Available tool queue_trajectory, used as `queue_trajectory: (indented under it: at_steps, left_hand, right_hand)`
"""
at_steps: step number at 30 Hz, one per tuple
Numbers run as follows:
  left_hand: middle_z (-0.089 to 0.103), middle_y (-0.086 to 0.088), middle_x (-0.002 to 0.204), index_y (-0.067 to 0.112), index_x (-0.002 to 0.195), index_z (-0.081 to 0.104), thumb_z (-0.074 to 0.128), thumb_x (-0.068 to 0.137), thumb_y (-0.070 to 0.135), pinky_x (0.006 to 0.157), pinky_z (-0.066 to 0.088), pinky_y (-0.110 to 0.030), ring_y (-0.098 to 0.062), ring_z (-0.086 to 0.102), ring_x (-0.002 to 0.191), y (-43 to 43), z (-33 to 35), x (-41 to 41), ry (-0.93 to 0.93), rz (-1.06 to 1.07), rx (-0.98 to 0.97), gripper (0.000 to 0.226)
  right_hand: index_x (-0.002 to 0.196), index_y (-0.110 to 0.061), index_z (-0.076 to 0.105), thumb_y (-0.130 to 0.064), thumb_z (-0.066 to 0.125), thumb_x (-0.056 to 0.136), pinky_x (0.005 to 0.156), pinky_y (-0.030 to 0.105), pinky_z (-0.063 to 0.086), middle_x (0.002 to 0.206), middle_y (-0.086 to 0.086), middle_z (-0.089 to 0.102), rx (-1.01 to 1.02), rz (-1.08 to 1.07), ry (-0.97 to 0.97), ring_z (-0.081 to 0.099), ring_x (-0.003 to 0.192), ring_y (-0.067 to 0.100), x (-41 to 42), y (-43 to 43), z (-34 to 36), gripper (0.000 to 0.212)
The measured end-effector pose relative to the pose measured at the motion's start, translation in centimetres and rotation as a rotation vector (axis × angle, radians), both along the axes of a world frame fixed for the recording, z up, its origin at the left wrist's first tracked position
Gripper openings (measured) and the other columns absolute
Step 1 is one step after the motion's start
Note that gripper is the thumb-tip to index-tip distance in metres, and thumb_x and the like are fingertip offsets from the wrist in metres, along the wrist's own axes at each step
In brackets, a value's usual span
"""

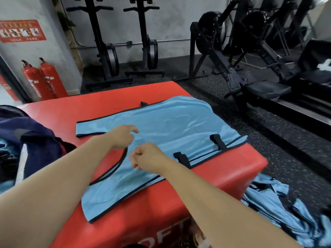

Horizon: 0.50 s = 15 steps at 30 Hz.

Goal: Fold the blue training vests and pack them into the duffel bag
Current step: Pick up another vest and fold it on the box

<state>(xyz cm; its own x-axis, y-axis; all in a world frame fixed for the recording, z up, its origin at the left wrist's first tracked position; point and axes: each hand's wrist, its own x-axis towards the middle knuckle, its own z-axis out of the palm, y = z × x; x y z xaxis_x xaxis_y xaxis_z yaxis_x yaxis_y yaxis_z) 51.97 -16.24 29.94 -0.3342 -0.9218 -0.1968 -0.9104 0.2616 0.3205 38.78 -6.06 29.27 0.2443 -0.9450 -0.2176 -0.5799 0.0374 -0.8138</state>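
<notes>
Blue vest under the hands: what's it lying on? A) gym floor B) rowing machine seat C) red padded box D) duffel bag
C: the blue vest lies spread flat on top of the red padded box, with its strapped hem along the box's right edge.

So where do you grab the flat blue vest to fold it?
Probably the near long edge of the blue vest, coming from the person's own side. It lies flat and straight along the front of the red box, so a two-hand pinch grip there can lift it and fold it across.
</notes>
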Motion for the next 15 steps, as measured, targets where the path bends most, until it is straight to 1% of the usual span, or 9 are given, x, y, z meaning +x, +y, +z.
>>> queue_trajectory:
  at_steps: [1, 2, 4, 6, 9, 10, 12, 13, 15]
  left_hand:
    - [0.043, -0.007, 0.149, 0.013, 0.141, 0.045, 0.045, 0.099, 0.012, 0.106, 0.034, -0.029, -0.026, 0.045, 0.131, 0.8, -1.1, -1.4, 0.039, -0.009, 0.026, 0.042]
    - [0.039, -0.006, 0.151, 0.014, 0.145, 0.040, 0.046, 0.100, 0.018, 0.106, 0.034, -0.030, -0.027, 0.044, 0.132, 1.8, -2.3, -2.7, 0.067, -0.011, 0.050, 0.045]
    - [0.023, -0.006, 0.159, 0.020, 0.152, 0.024, 0.043, 0.102, 0.033, 0.117, 0.022, -0.038, -0.028, 0.024, 0.145, 4.1, -4.9, -4.9, 0.055, 0.009, 0.054, 0.055]
    - [-0.001, -0.004, 0.164, 0.034, 0.154, 0.008, 0.033, 0.100, 0.053, 0.119, 0.005, -0.051, -0.026, -0.003, 0.150, 6.5, -6.8, -5.8, -0.051, 0.083, 0.018, 0.063]
    - [-0.016, 0.000, 0.163, 0.042, 0.153, -0.008, 0.012, 0.083, 0.081, 0.116, -0.005, -0.056, -0.024, -0.017, 0.149, 9.0, -8.1, -5.3, -0.214, 0.082, -0.070, 0.083]
    - [-0.017, 0.001, 0.162, 0.042, 0.152, -0.010, 0.003, 0.073, 0.087, 0.116, -0.006, -0.057, -0.023, -0.018, 0.149, 9.3, -8.2, -4.8, -0.244, 0.058, -0.096, 0.092]
    - [-0.016, 0.004, 0.162, 0.043, 0.151, -0.011, -0.016, 0.052, 0.096, 0.116, -0.006, -0.057, -0.022, -0.018, 0.149, 9.1, -8.2, -3.4, -0.279, 0.028, -0.102, 0.113]
    - [-0.016, 0.005, 0.163, 0.044, 0.151, -0.010, -0.022, 0.044, 0.097, 0.117, -0.005, -0.057, -0.021, -0.017, 0.149, 8.8, -8.0, -2.5, -0.305, 0.024, -0.092, 0.120]
    - [-0.015, 0.006, 0.163, 0.045, 0.150, -0.014, -0.025, 0.038, 0.098, 0.118, -0.002, -0.055, -0.020, -0.016, 0.149, 8.5, -7.8, -0.2, -0.359, 0.033, -0.076, 0.125]
  right_hand:
    - [0.066, -0.019, 0.063, -0.013, 0.051, 0.091, 0.083, 0.046, 0.055, 0.091, 0.013, 0.072, -0.056, -0.036, 0.059, 0.067, 0.089, 0.031, -1.9, -0.3, 0.0, 0.028]
    - [0.070, -0.018, 0.066, -0.014, 0.052, 0.091, 0.083, 0.046, 0.054, 0.096, 0.015, 0.071, -0.111, -0.077, 0.129, 0.065, 0.090, 0.031, -3.8, -0.5, 0.0, 0.026]
    - [0.095, -0.014, 0.072, -0.016, 0.052, 0.090, 0.089, 0.042, 0.050, 0.111, 0.012, 0.068, -0.204, -0.188, 0.300, 0.061, 0.102, 0.028, -8.2, -0.2, -0.4, 0.021]
    - [0.120, -0.019, 0.064, -0.017, 0.050, 0.091, 0.097, 0.036, 0.044, 0.127, 0.006, 0.060, -0.250, -0.268, 0.490, 0.053, 0.118, 0.028, -12.9, 0.3, -1.3, 0.032]
    - [0.138, -0.021, 0.044, -0.023, 0.051, 0.092, 0.099, 0.038, 0.038, 0.137, 0.009, 0.044, -0.211, -0.235, 0.793, 0.042, 0.125, 0.031, -18.5, 1.7, -3.0, 0.046]
    - [0.139, -0.021, 0.041, -0.025, 0.050, 0.093, 0.100, 0.039, 0.037, 0.140, 0.010, 0.040, -0.176, -0.213, 0.829, 0.039, 0.127, 0.031, -19.5, 2.2, -3.6, 0.047]
    - [0.142, -0.021, 0.038, -0.027, 0.046, 0.097, 0.103, 0.040, 0.034, 0.147, 0.010, 0.030, -0.147, -0.168, 0.805, 0.031, 0.133, 0.030, -19.7, 3.2, -4.5, 0.046]
    - [0.144, -0.021, 0.035, -0.026, 0.044, 0.099, 0.107, 0.040, 0.031, 0.151, 0.011, 0.025, -0.162, -0.145, 0.776, 0.026, 0.137, 0.031, -19.2, 3.6, -4.8, 0.047]
    - [0.148, -0.021, 0.030, -0.025, 0.041, 0.100, 0.113, 0.040, 0.023, 0.157, 0.011, 0.015, -0.208, -0.094, 0.706, 0.018, 0.143, 0.030, -17.5, 4.3, -5.3, 0.049]
